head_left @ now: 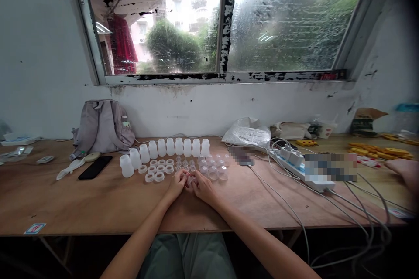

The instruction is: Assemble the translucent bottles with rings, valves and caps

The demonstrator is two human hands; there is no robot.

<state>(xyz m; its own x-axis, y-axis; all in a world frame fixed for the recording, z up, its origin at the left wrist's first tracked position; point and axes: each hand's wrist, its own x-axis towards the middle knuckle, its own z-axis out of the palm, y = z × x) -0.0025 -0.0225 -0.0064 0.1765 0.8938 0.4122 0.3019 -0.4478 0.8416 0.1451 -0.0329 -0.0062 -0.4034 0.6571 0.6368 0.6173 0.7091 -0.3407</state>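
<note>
My left hand [177,184] and my right hand [203,188] meet near the table's front, fingers closed together around a small translucent piece [190,182]. The fingers cover much of it, so its exact kind is hard to tell. Just beyond my hands stand clear bottle teats [184,163] in rows. White screw rings [159,176] lie in a group to the left, while clear domed caps [213,169] are grouped to the right. Behind them, several frosted white baby bottles [162,147] stand upright in a curved row.
A black phone [95,167] and a grey backpack [100,126] are on the left. Toward the right lie a plastic bag [247,133], a white power strip [310,178] and loose cables. Another person's hand [404,170] reaches in near yellow parts [381,150] at far right.
</note>
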